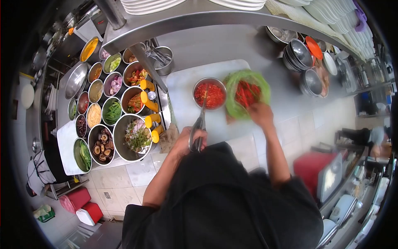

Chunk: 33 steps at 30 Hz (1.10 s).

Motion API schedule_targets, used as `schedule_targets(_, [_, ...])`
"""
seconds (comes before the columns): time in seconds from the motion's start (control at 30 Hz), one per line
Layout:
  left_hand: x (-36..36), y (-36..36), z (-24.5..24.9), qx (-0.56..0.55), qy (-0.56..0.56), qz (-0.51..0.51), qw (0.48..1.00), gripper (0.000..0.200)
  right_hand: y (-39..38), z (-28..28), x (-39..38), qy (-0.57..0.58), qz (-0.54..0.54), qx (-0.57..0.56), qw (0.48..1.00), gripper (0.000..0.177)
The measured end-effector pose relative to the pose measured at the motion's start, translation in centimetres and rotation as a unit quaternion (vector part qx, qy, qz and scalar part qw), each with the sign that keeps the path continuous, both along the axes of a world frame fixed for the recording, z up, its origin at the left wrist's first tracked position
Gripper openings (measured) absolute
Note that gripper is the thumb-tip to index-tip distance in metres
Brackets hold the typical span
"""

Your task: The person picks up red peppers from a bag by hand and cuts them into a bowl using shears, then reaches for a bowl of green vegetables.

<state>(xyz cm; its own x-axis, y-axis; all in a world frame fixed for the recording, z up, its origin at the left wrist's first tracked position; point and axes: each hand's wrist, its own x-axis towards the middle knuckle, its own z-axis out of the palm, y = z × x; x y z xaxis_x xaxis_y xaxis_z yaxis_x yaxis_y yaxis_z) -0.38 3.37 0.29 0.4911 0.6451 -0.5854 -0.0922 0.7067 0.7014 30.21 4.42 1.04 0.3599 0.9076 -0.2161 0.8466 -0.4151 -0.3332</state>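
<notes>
My left hand point(188, 141) is wrapped round the handles of a pair of scissors point(200, 123). Their blades point down into a metal bowl point(226, 98) of chopped red chilies point(210, 94). To the right of the bowl stands a green plastic bag point(235, 108), its mouth spread open around long whole red chilies point(247, 92). At the near right rim of that bag is my right hand point(261, 114), fingertips reaching in among the chilies; they are blurred and partly hidden. Bowl and bag both rest on a white cutting board point(182, 85).
On the left stand several metal containers of ingredients, including mushrooms point(103, 147) and chopped onion point(112, 84). Yellow-handled tools point(148, 101) lean at their edge. Stacked metal bowls point(298, 54) sit at the back right. A steel shelf point(199, 20) with white plates point(151, 6) overhangs the counter.
</notes>
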Motion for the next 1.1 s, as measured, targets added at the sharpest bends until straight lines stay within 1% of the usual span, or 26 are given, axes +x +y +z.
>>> schedule_targets(0.07, [-0.1,0.1,0.1,0.003,0.0,-0.002,1.0,0.027,-0.1,-1.0,0.1,-0.006,0.001,0.029,1.0,0.025])
schedule_targets(0.17, [-0.1,0.1,0.2,0.006,-0.003,-0.01,1.0,0.027,0.1,-0.6,-0.2,0.019,-0.049,0.032,0.998,0.021])
schedule_targets(0.27, [-0.2,0.2,-0.1,0.011,-0.004,-0.021,1.0,0.029,-0.3,-0.8,0.0,0.062,-0.07,0.089,0.992,0.02])
schedule_targets(0.37, [-0.2,0.3,0.0,0.009,-0.004,-0.024,1.0,0.029,-0.4,-0.1,-0.5,0.067,-0.078,0.117,0.988,0.02])
schedule_targets(0.47, [-0.2,0.3,-0.1,0.005,-0.004,-0.028,1.0,0.029,-0.6,-1.3,0.1,0.056,-0.072,0.17,0.981,0.022])
schedule_targets(0.57, [-0.2,0.3,0.1,0.003,-0.002,-0.029,1.0,0.03,-1.0,-1.1,0.1,0.064,-0.088,0.179,0.978,0.021])
schedule_targets(0.67, [-0.2,0.3,-0.1,0.0,-0.009,-0.028,1.0,0.03,-1.6,0.6,-0.3,0.129,-0.107,0.198,0.966,0.018])
schedule_targets(0.77, [-0.2,0.3,-0.3,-0.02,-0.025,-0.027,0.999,0.03,-1.7,1.4,-1.3,0.201,-0.1,0.243,0.944,0.014])
schedule_targets(0.87, [-0.4,0.4,-0.6,-0.05,-0.064,-0.044,0.996,0.031,-1.4,3.0,-4.0,0.246,-0.072,0.256,0.932,0.012])
schedule_targets(0.97, [-0.4,0.3,-1.3,-0.094,-0.095,-0.055,0.99,0.033,-0.6,1.0,-5.0,0.213,-0.028,0.274,0.938,0.011])
schedule_targets(1.0, [-0.5,0.4,-1.3,-0.099,-0.09,-0.076,0.988,0.038,-0.4,0.9,-5.6,0.235,-0.025,0.279,0.931,0.01])
schedule_targets(1.1, [-0.6,0.5,-1.7,-0.133,-0.142,-0.091,0.977,0.041,0.1,0.3,-6.3,0.164,0.022,0.289,0.943,0.011])
